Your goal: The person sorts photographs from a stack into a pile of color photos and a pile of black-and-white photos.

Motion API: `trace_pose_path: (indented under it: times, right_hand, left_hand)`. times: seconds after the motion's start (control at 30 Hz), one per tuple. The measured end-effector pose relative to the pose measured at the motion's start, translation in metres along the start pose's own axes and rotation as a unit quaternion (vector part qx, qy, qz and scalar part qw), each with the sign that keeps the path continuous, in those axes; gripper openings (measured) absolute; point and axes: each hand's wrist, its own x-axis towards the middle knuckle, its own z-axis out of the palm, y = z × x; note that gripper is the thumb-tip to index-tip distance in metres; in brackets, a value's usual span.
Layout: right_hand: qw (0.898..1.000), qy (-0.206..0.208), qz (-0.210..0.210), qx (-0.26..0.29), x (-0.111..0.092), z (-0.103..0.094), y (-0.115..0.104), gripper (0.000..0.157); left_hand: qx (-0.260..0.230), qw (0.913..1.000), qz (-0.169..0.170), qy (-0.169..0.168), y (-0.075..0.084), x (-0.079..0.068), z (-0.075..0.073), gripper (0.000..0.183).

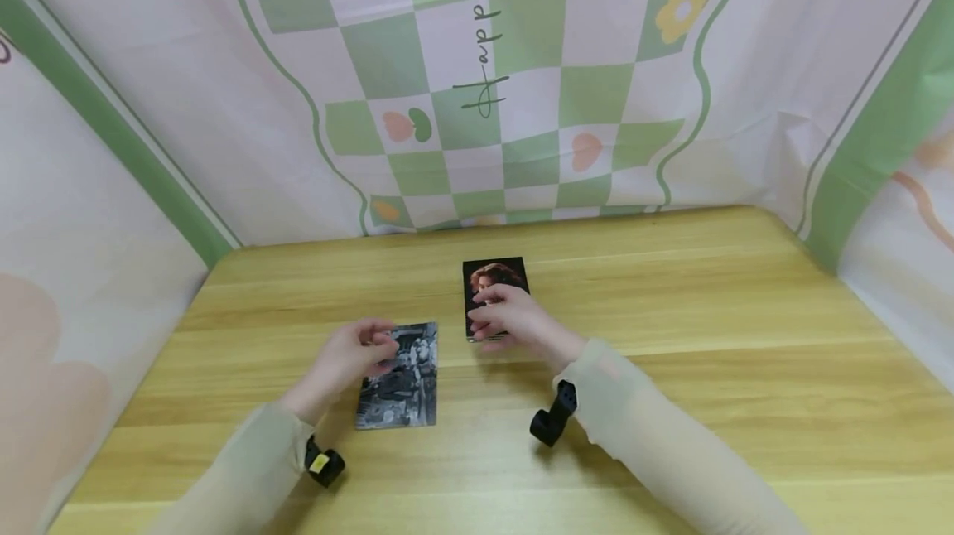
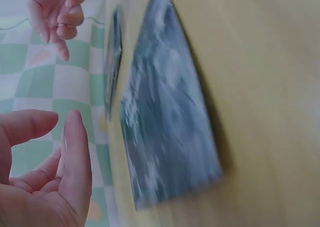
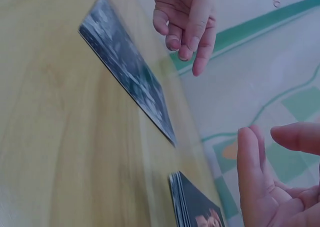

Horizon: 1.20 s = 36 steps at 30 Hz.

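A black-and-white photo card lies on the wooden table, left of centre. My left hand hovers over its upper left part, holding nothing, thumb and fingers loosely bent and apart. Farther back, a stack of photo cards has on top a dark picture of a person with reddish hair. Over the lower part of that stack is my right hand, its thumb and fingertips apart with nothing between them. The right wrist view shows the edges of several cards in the stack.
The wooden table extends around both cards. Behind it hangs a green-and-white checked cloth, and pale cloth walls flank both sides. Each wrist carries a small black camera.
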Motion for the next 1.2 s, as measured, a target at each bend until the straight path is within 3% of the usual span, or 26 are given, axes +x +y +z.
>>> trace_pose_path:
  times: [0.23,0.57,0.87,1.2]
  right_hand:
    - [1.000,0.009,-0.001,0.018,0.000,-0.020,-0.002,0.042]
    - [1.000,0.023,-0.005,0.015,-0.003,-0.044,-0.007,0.048]
    - [0.999,0.043,-0.016,0.002,-0.003,-0.064,-0.006,0.051]
    - [0.998,0.049,-0.026,0.000,0.007,-0.083,0.010,0.051]
  left_hand:
    - [-0.052,0.9982,0.020,-0.022,0.014,0.014,0.023,0.038]
    - [-0.092,0.9951,0.027,-0.025,0.032,0.031,0.047,0.039]
    - [-0.103,0.9943,0.005,-0.027,0.047,0.040,0.058,0.037]
    - [-0.125,0.9916,-0.014,-0.029,0.046,0.054,0.064,0.036]
